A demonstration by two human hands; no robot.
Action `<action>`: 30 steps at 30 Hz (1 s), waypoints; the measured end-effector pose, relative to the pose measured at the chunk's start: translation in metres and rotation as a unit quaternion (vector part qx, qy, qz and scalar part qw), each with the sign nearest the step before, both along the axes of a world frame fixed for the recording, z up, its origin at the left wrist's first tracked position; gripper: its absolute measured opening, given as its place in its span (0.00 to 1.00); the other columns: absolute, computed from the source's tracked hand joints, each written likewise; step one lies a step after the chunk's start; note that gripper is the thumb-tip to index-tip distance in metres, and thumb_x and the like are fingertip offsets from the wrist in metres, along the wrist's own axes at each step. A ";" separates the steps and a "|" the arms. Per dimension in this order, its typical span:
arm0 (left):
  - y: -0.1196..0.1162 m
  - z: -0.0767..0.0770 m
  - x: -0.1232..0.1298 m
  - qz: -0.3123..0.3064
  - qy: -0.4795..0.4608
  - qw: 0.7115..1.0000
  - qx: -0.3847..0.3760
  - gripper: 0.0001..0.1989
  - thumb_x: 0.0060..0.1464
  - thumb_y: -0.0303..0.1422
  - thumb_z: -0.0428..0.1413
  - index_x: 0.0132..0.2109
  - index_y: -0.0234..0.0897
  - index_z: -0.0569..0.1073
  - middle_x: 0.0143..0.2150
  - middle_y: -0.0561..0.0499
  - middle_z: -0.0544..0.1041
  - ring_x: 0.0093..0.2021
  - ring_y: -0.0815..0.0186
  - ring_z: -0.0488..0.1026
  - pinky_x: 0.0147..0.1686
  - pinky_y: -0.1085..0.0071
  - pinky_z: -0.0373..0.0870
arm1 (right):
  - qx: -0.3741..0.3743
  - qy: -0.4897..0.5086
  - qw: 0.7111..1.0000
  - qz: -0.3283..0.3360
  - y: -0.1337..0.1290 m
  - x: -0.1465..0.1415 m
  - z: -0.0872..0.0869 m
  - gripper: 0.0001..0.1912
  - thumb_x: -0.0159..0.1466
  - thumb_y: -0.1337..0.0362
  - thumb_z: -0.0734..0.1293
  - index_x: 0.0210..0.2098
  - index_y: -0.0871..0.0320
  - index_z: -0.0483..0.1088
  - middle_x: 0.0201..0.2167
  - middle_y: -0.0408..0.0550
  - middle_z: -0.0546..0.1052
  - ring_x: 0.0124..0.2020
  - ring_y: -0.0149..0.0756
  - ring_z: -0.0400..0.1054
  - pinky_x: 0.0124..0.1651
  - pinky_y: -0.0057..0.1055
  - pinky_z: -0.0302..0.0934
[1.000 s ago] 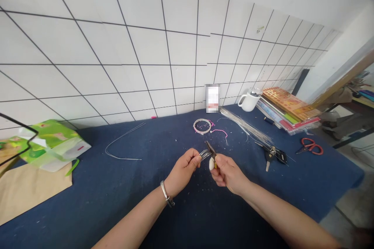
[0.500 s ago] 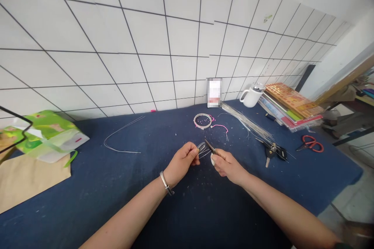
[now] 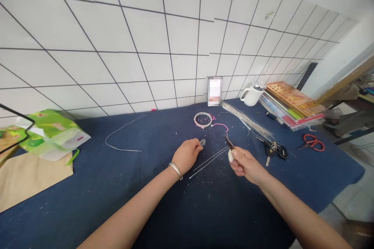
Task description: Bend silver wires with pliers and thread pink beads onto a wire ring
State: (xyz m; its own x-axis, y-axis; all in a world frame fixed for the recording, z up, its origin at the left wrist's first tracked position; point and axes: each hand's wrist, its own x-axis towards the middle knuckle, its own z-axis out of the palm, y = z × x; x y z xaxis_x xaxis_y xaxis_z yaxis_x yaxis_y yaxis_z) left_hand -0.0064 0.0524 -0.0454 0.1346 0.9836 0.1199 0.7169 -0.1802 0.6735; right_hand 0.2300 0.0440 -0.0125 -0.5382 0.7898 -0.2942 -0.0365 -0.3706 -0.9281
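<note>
My left hand [image 3: 187, 155], with a silver bracelet at the wrist, is closed on a small looped bundle of thin metal wire [image 3: 202, 142]. Farther right, my right hand [image 3: 244, 163] grips dark-tipped pliers [image 3: 229, 142] with a whitish handle, their point aimed up and left. Two straight lengths of wire [image 3: 208, 162] slant between the hands, their upper ends reaching the pliers; whether the jaws pinch them I cannot tell. Behind the hands lies a round hoop [image 3: 202, 120] with small beads inside it and a pink cord [image 3: 220, 125] beside it.
A bundle of straight wires [image 3: 248, 118] lies at the back right, near keys [image 3: 271, 151] and red-handled scissors [image 3: 313, 142]. Beyond are a white mug [image 3: 250, 95], stacked books [image 3: 293, 103] and a phone-like panel [image 3: 215, 91]. Bent wire [image 3: 117, 136] and a green bag [image 3: 52, 134] lie left.
My right hand has moved right with the pliers, away from my left hand. Two straight wires now stretch between the hands. The left hand has turned slightly, still holding the looped wire.
</note>
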 end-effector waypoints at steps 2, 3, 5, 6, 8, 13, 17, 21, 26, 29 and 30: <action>0.001 0.000 0.006 -0.019 0.035 0.999 0.022 0.09 0.55 0.35 0.49 0.30 0.36 0.67 0.32 0.49 0.69 0.38 0.63 0.65 0.40 0.66 0.61 | 0.001 -0.002 1.000 -0.001 -0.002 0.000 -0.002 0.14 0.63 0.54 0.58 0.27 0.58 0.57 0.20 0.36 0.55 0.16 0.20 0.44 0.16 0.18 0.40; 0.001 0.000 0.008 -0.031 0.061 0.997 0.037 0.08 0.55 0.35 0.49 0.31 0.36 0.68 0.35 0.48 0.69 0.39 0.62 0.64 0.42 0.65 0.60 | 0.003 -0.006 1.000 -0.001 -0.003 -0.001 -0.003 0.15 0.63 0.54 0.58 0.27 0.58 0.57 0.20 0.36 0.55 0.16 0.20 0.44 0.15 0.18 0.40; 0.000 0.000 0.008 -0.053 0.111 0.990 0.065 0.08 0.55 0.36 0.50 0.34 0.36 0.70 0.41 0.46 0.68 0.42 0.61 0.63 0.44 0.64 0.60 | 0.019 -0.018 1.000 0.003 -0.006 -0.005 -0.006 0.15 0.63 0.53 0.57 0.27 0.58 0.57 0.19 0.36 0.55 0.15 0.20 0.45 0.14 0.18 0.41; 0.000 0.000 0.007 -0.063 0.128 0.987 0.074 0.09 0.55 0.36 0.50 0.35 0.37 0.71 0.43 0.46 0.68 0.43 0.61 0.63 0.45 0.64 0.59 | 0.034 -0.027 0.999 0.007 -0.007 -0.007 -0.006 0.15 0.63 0.53 0.57 0.28 0.58 0.58 0.18 0.36 0.56 0.14 0.20 0.46 0.14 0.18 0.42; 0.000 0.001 0.002 -0.079 0.137 0.984 0.076 0.09 0.55 0.36 0.50 0.38 0.38 0.71 0.46 0.46 0.67 0.45 0.61 0.63 0.45 0.64 0.59 | 0.067 -0.048 0.996 0.020 -0.008 -0.012 -0.006 0.17 0.63 0.52 0.55 0.28 0.59 0.60 0.18 0.36 0.58 0.13 0.21 0.49 0.13 0.18 0.45; 0.002 0.003 -0.009 -0.107 0.133 0.983 0.064 0.09 0.56 0.33 0.50 0.43 0.40 0.70 0.44 0.49 0.71 0.44 0.62 0.65 0.45 0.65 0.60 | 0.117 -0.073 0.990 0.039 -0.006 -0.020 -0.001 0.18 0.64 0.52 0.54 0.30 0.60 0.63 0.18 0.39 0.62 0.13 0.22 0.54 0.14 0.20 0.50; 0.002 0.008 -0.013 -0.094 0.112 0.988 0.053 0.14 0.54 0.31 0.51 0.49 0.40 0.66 0.40 0.49 0.74 0.41 0.62 0.68 0.45 0.64 0.60 | 0.133 -0.059 0.989 0.028 -0.002 -0.024 -0.005 0.18 0.65 0.53 0.53 0.31 0.60 0.63 0.18 0.38 0.62 0.13 0.23 0.54 0.14 0.21 0.50; -0.003 0.022 -0.018 -0.089 0.058 0.992 0.072 0.08 0.55 0.33 0.51 0.40 0.39 0.71 0.48 0.48 0.71 0.49 0.60 0.65 0.49 0.61 0.57 | 0.142 -0.058 0.988 0.017 0.001 -0.023 -0.012 0.18 0.65 0.53 0.52 0.32 0.60 0.63 0.19 0.39 0.63 0.13 0.23 0.54 0.14 0.22 0.50; -0.021 0.043 -0.015 -0.133 -0.180 0.969 -0.103 0.15 0.59 0.38 0.42 0.41 0.36 0.71 0.36 0.49 0.73 0.36 0.67 0.70 0.38 0.69 0.65 | 0.175 -0.095 0.980 0.009 0.002 -0.022 -0.013 0.18 0.65 0.53 0.53 0.31 0.60 0.63 0.18 0.39 0.64 0.13 0.23 0.55 0.15 0.22 0.52; -0.030 0.045 -0.008 -0.159 -0.304 0.909 -0.237 0.14 0.57 0.39 0.44 0.42 0.35 0.69 0.30 0.52 0.70 0.24 0.73 0.66 0.25 0.76 0.63 | 0.181 -0.099 0.978 0.014 0.002 -0.024 -0.012 0.18 0.65 0.54 0.53 0.30 0.60 0.64 0.18 0.39 0.64 0.14 0.24 0.56 0.16 0.22 0.52; -0.032 0.044 -0.006 -0.152 -0.329 0.896 -0.257 0.14 0.57 0.38 0.45 0.42 0.35 0.69 0.28 0.53 0.68 0.21 0.75 0.62 0.21 0.78 0.60 | 0.179 -0.095 0.979 0.016 0.001 -0.025 -0.012 0.18 0.65 0.54 0.53 0.30 0.60 0.64 0.18 0.39 0.64 0.14 0.24 0.56 0.16 0.22 0.52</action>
